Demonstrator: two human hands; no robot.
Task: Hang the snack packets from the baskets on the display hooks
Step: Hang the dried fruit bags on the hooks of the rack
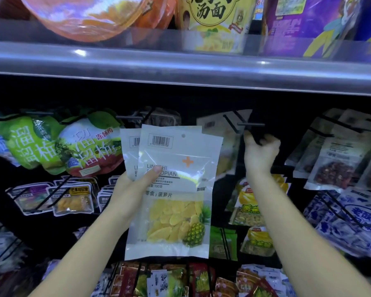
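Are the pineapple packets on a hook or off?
Off: the left hand grips both pineapple packets upright; the hang hole is free.

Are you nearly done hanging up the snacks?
Not yet. Packets such as the green plum bags already hang on hooks. The left hand holds two pineapple-slice packets, not yet hung. The right hand reaches up by a display hook. The baskets are out of view, so the rest is unknown.

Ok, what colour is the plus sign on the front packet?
Orange plus sign on the front packet, clearest in head view.
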